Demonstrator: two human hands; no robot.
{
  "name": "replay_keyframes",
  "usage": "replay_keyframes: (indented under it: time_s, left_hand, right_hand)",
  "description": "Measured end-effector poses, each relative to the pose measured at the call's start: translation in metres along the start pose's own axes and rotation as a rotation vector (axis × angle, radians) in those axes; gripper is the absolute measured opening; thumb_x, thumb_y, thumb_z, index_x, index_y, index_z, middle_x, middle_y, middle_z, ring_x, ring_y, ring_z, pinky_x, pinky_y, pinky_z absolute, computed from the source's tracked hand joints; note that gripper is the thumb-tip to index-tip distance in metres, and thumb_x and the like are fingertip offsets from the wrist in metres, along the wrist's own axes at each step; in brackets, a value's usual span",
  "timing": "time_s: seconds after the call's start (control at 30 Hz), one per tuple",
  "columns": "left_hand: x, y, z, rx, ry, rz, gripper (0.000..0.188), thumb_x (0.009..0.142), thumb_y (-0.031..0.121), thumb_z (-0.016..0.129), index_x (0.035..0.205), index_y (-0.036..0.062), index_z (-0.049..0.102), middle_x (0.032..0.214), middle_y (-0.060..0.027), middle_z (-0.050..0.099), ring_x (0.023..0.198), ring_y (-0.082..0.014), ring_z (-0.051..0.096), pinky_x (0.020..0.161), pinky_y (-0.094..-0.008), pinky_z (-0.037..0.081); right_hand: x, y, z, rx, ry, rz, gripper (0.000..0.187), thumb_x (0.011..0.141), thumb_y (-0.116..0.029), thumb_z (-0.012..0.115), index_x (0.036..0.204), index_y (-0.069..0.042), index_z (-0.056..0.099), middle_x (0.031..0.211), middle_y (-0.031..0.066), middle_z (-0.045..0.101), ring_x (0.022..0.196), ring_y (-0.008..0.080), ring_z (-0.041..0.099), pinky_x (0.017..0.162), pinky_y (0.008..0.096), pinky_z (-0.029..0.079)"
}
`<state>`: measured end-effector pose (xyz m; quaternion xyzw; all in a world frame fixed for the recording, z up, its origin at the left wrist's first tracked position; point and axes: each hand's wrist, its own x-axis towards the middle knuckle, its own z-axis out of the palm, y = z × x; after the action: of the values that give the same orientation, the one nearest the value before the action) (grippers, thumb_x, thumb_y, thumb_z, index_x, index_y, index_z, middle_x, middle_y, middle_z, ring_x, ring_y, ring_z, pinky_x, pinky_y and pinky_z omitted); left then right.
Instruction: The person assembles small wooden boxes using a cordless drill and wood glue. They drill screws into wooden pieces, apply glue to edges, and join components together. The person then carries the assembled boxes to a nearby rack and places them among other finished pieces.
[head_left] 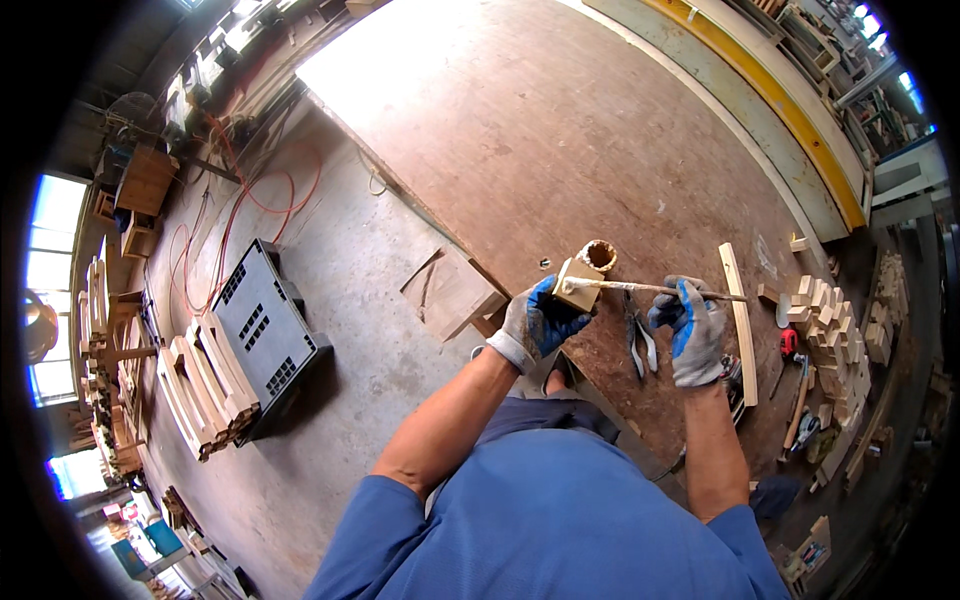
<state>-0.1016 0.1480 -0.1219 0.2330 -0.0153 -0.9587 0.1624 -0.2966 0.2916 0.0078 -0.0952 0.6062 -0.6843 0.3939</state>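
My left hand (538, 322), in a grey and blue work glove, is closed around a small pale wooden block (579, 298) above the bench's near edge. A thin stick (640, 288) with a whitish coated tip is pinched in my gloved right hand (694, 328). It lies nearly level, its tip against the block's face. Just beyond the block stands a round container (598, 255) with a crusted, pale yellow rim. Pliers (641, 342) with grey handles lie on the bench between my hands.
The brown workbench (560, 130) stretches away ahead. A wooden strip (740, 325), a red-handled tool (788, 345), a hammer (797, 415) and stacked wood blocks (830, 320) lie to the right. On the floor at left are a dark plastic crate (262, 325) and wooden frame pieces (203, 385).
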Motion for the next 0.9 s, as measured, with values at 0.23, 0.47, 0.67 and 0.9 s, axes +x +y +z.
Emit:
replay_keyframes:
  time_s: [0.23, 0.47, 0.67, 0.9]
  left_hand:
    - [-0.004, 0.004, 0.002, 0.047, 0.005, -0.02, 0.051, 0.107, 0.035, 0.055, 0.145, 0.0013, 0.055, 0.137, -0.023, 0.064, 0.119, -0.0436, 0.067, 0.096, -0.049, 0.062]
    - [-0.004, 0.003, 0.003, 0.025, 0.0, -0.001, 0.05, 0.107, 0.035, 0.054, 0.145, 0.0021, 0.056, 0.138, -0.0229, 0.064, 0.119, -0.0414, 0.067, 0.098, -0.0493, 0.061]
    - [-0.011, 0.007, 0.014, 0.043, 0.011, 0.024, 0.051, 0.107, 0.037, 0.053, 0.143, 0.0018, 0.058, 0.136, -0.0231, 0.066, 0.117, -0.0403, 0.069, 0.096, -0.0466, 0.061]
    - [-0.014, 0.009, 0.021, 0.116, 0.063, 0.074, 0.05, 0.107, 0.037, 0.052, 0.141, 0.0006, 0.059, 0.133, -0.0241, 0.067, 0.114, -0.04, 0.07, 0.092, -0.0443, 0.063]
  right_hand:
    - [0.004, 0.001, 0.002, -0.064, 0.023, -0.092, 0.027, 0.105, -0.024, 0.061, 0.112, 0.001, 0.069, 0.086, 0.0095, 0.071, 0.072, 0.0177, 0.069, 0.066, 0.0315, 0.06]
    - [0.004, -0.001, 0.002, -0.062, 0.035, -0.134, 0.028, 0.105, -0.023, 0.06, 0.111, 0.002, 0.069, 0.085, 0.0105, 0.072, 0.07, 0.0183, 0.07, 0.066, 0.0313, 0.06]
    - [-0.003, -0.004, 0.006, -0.133, 0.06, -0.149, 0.027, 0.105, -0.022, 0.06, 0.111, 0.002, 0.07, 0.086, 0.0111, 0.072, 0.069, 0.0184, 0.07, 0.065, 0.0312, 0.061]
    - [-0.012, -0.011, -0.009, -0.207, 0.093, -0.204, 0.026, 0.105, -0.019, 0.059, 0.11, 0.003, 0.07, 0.085, 0.0127, 0.074, 0.072, 0.0186, 0.073, 0.065, 0.0319, 0.062]
